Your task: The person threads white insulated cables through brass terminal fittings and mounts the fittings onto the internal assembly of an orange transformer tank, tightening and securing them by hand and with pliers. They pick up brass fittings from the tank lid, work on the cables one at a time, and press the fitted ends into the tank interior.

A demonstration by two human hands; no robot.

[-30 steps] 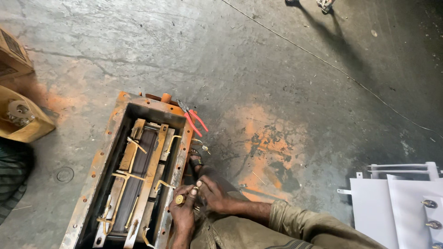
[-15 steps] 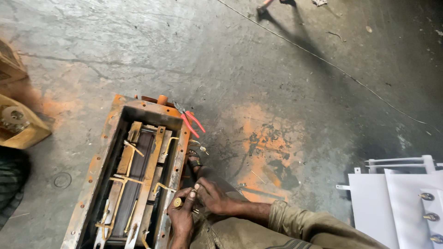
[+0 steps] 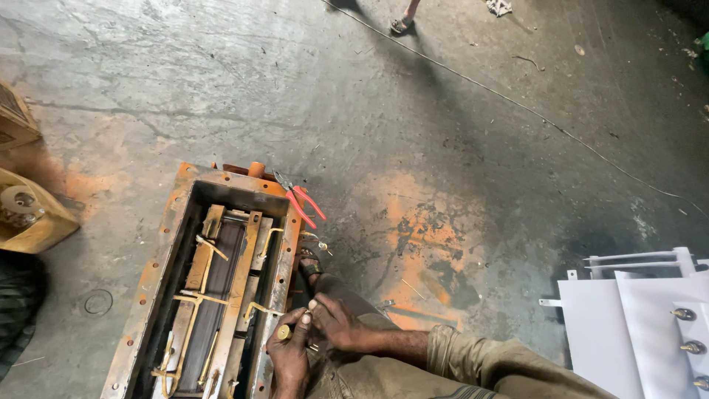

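Shifted slightly rightward with view, hands joined at tank rim: left hand pinching brass terminal, right hand fingertips pressed alongside, tank's long axis running away

One rusty metal box, one red-handled pliers, two hands.

Concrete workshop floor and items resting on it

The grey concrete floor was cracked and carried orange stains. A rusty open-topped rectangular steel tank stood on it at lower left, with red-handled pliers just beside the tank's far right corner. A yellow block-shaped part lay near the left edge. White sheet-metal panels rested at lower right. A thin wire ran diagonally across the floor.
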